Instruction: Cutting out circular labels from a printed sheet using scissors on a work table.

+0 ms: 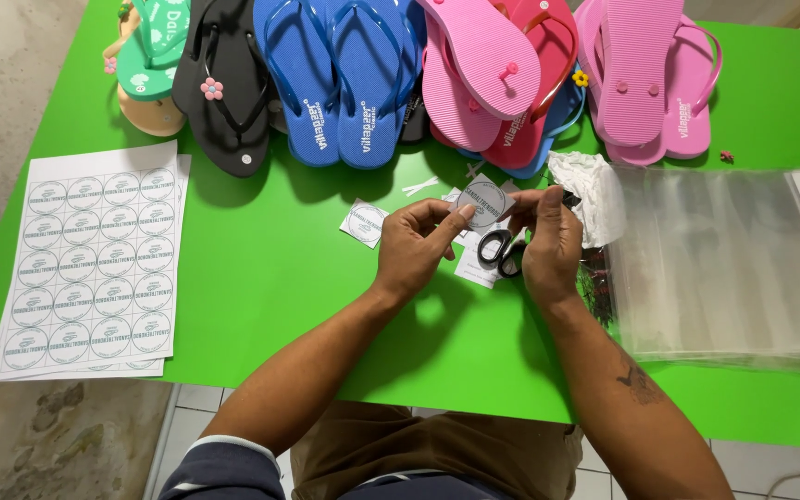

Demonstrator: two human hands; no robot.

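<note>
Between your hands, just above the green worktop [261, 278], sits the round label cutout [484, 202]. Left hand [416, 248] pinches its edge w/ thumb and forefinger; right hand [548, 243] grips the black scissors [500, 252], fingers curled through the loops. Risk: paper's flimsy, so a slack pinch could let blades bite into the print. Further back, flip-flops [363, 79].

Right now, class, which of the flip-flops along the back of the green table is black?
The black flip-flop, second from the left: it alone is black, with a small pink flower on its strap, lying between the green flip-flop and the blue pair.
</note>
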